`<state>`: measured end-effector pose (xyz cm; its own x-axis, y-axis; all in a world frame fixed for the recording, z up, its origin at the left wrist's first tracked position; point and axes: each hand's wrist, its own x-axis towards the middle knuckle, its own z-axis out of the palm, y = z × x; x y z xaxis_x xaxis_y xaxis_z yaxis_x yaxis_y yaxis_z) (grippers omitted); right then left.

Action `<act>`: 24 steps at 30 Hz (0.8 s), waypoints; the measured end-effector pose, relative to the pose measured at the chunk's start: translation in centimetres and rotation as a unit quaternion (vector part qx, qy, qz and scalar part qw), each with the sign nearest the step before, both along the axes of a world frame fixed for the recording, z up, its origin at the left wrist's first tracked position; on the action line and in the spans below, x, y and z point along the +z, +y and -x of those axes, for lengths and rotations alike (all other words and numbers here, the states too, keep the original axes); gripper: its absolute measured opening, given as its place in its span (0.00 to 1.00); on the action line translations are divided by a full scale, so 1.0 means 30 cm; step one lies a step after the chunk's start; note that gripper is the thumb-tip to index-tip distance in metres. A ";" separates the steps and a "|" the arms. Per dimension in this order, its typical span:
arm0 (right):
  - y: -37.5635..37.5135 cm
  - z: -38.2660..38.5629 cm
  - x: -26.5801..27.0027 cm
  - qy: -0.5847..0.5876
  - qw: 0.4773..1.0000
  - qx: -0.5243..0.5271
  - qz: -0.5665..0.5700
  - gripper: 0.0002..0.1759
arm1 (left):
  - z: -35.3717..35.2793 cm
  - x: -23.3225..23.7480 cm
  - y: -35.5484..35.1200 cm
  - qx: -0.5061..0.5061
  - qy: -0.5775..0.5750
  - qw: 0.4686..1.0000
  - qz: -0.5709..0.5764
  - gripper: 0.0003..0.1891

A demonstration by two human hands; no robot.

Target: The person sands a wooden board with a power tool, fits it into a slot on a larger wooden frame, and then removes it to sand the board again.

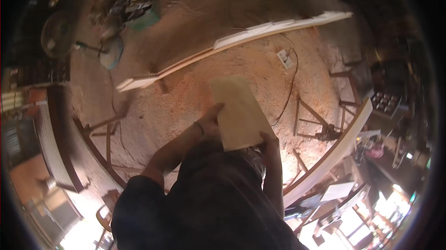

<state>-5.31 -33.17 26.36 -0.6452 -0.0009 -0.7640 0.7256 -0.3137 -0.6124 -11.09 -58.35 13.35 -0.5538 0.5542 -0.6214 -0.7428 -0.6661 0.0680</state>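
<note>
A flat, pale rectangular board (241,113) is held in front of my body, tilted a little. My left hand (211,119) grips its left edge, with a dark band on the wrist. At the lower right corner of the board, my right hand (269,144) holds on with the thumb over the top face. The fingers beneath the board are hidden on both sides.
Long light planks (251,34) lie across a support ahead. A white power socket (285,58) with a black cable rests on the dusty floor. Curved-looking boards on trestles stand left and right (325,166). A fan (111,52) stands at upper left.
</note>
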 end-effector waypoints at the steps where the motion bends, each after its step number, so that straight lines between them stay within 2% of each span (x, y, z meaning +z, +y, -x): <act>1: -0.074 0.062 0.009 0.003 1.000 0.018 -0.003 0.19 | 0.012 0.047 -0.040 0.028 -0.033 0.997 -0.061 0.29; 2: -0.144 0.116 0.012 0.006 0.999 0.033 -0.006 0.19 | 0.022 0.081 -0.075 0.054 -0.064 0.989 -0.123 0.29; 5: -0.226 0.251 -0.046 -0.015 0.995 0.099 0.007 0.19 | 0.011 0.121 -0.128 0.143 -0.024 0.989 -0.030 0.29; 8: -0.267 0.347 -0.187 -0.014 0.988 0.155 0.021 0.21 | 0.052 0.056 -0.176 0.189 -0.043 0.980 0.034 0.28; 11: -0.343 0.504 -0.263 -0.034 0.984 0.169 0.042 0.23 | 0.186 0.105 -0.209 0.209 -0.083 0.956 0.191 0.27; 14: -0.443 0.680 -0.348 -0.110 0.978 0.175 0.021 0.25 | 0.284 -0.153 -0.287 0.174 -0.012 0.951 0.257 0.26; 15: -0.468 0.762 -0.393 -0.137 0.974 0.180 0.007 0.25 | 0.354 -0.197 -0.294 0.176 -0.022 0.945 0.275 0.25; 17: -0.485 0.871 -0.499 -0.076 0.972 0.209 0.078 0.26 | 0.427 -0.258 -0.334 0.158 -0.052 0.935 0.313 0.23; 18: -0.496 0.927 -0.548 -0.044 0.968 0.222 0.110 0.26 | 0.463 -0.333 -0.361 0.115 -0.057 0.927 0.352 0.23; 20: -0.539 1.029 -0.613 -0.107 0.965 0.219 0.100 0.25 | 0.538 -0.492 -0.403 0.038 -0.068 0.905 0.418 0.23; 23: -0.593 1.144 -0.754 -0.190 0.954 0.212 0.089 0.24 | 0.679 -0.579 -0.433 0.096 -0.071 0.901 0.417 0.25; 24: -0.606 1.178 -0.837 -0.210 0.951 0.211 0.088 0.24 | 0.708 -0.663 -0.455 0.096 -0.035 0.895 0.434 0.27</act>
<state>-40.64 -51.34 1.25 -0.1972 -0.3430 -0.9184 0.9785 -0.0110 -0.2060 -32.34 -72.00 -6.53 -0.5294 -0.2565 -0.8086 -0.6428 -0.5008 0.5797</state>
